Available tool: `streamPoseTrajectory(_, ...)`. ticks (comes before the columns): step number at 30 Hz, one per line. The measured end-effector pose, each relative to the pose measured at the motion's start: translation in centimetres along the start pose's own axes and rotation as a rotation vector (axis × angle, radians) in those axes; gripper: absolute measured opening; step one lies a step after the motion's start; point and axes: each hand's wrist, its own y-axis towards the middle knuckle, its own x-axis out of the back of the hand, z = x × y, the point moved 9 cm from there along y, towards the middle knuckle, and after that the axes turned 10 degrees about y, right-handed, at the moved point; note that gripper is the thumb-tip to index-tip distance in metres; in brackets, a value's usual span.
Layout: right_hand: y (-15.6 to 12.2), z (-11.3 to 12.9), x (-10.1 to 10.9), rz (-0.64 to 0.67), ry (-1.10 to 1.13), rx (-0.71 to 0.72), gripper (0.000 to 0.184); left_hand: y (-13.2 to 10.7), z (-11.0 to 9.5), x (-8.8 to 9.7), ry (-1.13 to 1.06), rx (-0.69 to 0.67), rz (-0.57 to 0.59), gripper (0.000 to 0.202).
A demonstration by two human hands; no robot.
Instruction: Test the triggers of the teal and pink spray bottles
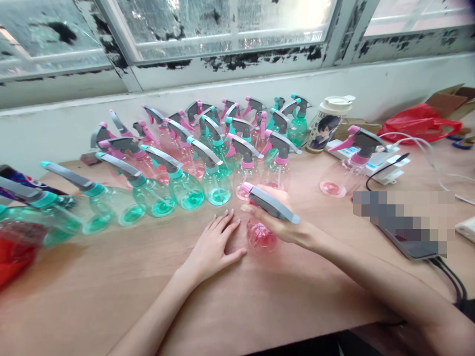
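My right hand [280, 220] is wrapped round the neck of a pink spray bottle [262, 238] with a grey and pink trigger head. Part of the bottle's upper body is hidden behind the fingers. To its left, my left hand [215, 244] lies flat on the wooden table [122, 287], fingers spread and nothing held. Just beyond the hands stand green spray bottles [218, 194] in a slanting row, with clear pink-collared spray bottles [277, 170] beside them. Several more pink and green ones crowd behind. Another pink spray bottle [336, 185] stands apart on the right.
A printed cup with a white lid [328, 123] stands near the wall. At right are a white power strip [386, 170], cables, a partly blurred phone [411, 242] and a red plastic bag [417, 123]. Another red bag [17, 257] lies at the left edge.
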Motion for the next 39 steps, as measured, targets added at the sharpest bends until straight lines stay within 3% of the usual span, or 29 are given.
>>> streamPoseTrajectory(2, -0.1, -0.3, 0.1, -0.011, 0.024, 0.006, 0.013, 0.0, 0.0, 0.0, -0.001, 0.001, 0.001, 0.067)
streamPoseTrajectory(7, -0.8, -1.5, 0.1, -0.004, 0.075, -0.035, 0.053, -0.1, -0.1, -0.1, -0.004, -0.005, -0.010, 0.068)
streamPoseTrajectory(10, -1.1, -1.4, 0.5, -0.032, 0.027, -0.030, 0.065, -0.1, -0.1, 0.0, -0.015, -0.002, -0.020, 0.069)
streamPoseTrajectory(15, -1.8, -1.3, 1.1, -0.105, -0.054, -0.070, 0.059, -0.1, -0.3, 0.2, -0.022, -0.011, -0.013, 0.066)
streamPoseTrajectory(18, -2.5, -1.2, 0.8, -0.087, -0.095, -0.071, 0.053, -0.2, -0.3, 0.3, -0.025, -0.012, -0.022, 0.063)
streamPoseTrajectory(23, -4.2, -0.9, 0.9, -0.047, -0.171, -0.082, 0.060, -0.2, -0.3, 0.4, -0.014, -0.013, -0.035, 0.064)
streamPoseTrajectory(27, -5.4, -0.2, 1.8, -0.057, -0.259, -0.064, 0.048, -0.2, -0.2, 0.4, -0.002, -0.010, -0.036, 0.065)
streamPoseTrajectory(32, -7.0, 0.2, 5.6, -0.125, -0.381, -0.113, 0.044, -0.2, -0.1, 0.7, 0.018, -0.007, -0.042, 0.063)
streamPoseTrajectory(36, -8.1, -1.4, 11.2, -0.185, -0.542, -0.263, 0.048, -0.2, 0.1, 0.7, 0.040, -0.017, -0.046, 0.061)
streamPoseTrajectory(39, -8.0, -2.6, 15.3, -0.301, -0.582, -0.260, 0.059, -0.2, 0.3, 0.7, 0.051, -0.034, -0.075, 0.061)
